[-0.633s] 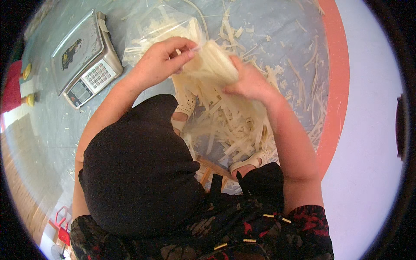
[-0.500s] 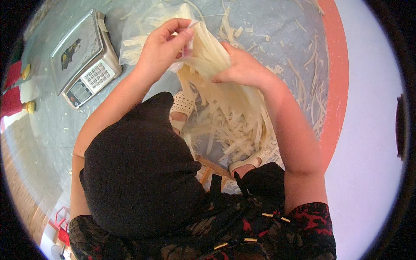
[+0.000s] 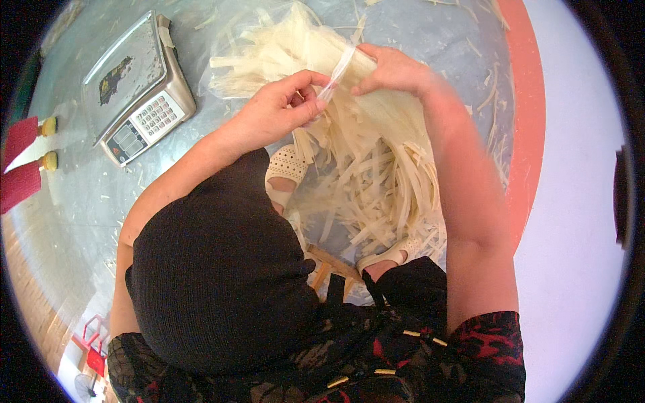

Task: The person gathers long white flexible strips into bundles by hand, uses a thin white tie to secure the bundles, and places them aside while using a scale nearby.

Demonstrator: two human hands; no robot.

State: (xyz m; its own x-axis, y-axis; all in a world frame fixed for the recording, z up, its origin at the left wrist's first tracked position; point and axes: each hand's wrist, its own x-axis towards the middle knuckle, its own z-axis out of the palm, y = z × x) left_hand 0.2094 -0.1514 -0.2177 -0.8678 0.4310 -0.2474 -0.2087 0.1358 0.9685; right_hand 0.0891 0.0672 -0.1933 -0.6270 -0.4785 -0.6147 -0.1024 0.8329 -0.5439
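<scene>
My left hand [image 3: 287, 104] pinches a thin white plastic band [image 3: 341, 66] that crosses a bundle of pale, flat strips [image 3: 282, 57] in clear plastic. My right hand [image 3: 392, 70] is closed on the upper right of this bundle, beside the band. Loose ends of the strips hang below both hands, over a heap of similar strips [image 3: 393, 181] on the grey floor between my sandalled feet. What lies inside the curled fingers of my left hand, besides the band, is partly hidden.
A steel electronic scale [image 3: 151, 114] stands at upper left. Beyond it are the red-clad legs of another person [image 3: 20, 144]. A wooden stool edge [image 3: 329, 262] shows beneath me; a red object [image 3: 94, 356] is at lower left. An orange strip [image 3: 524, 121] borders the floor on the right.
The bundle has swung up and to the right with my right hand. My left hand has moved right and sits lower than half a second ago. The other person's legs show further forward.
</scene>
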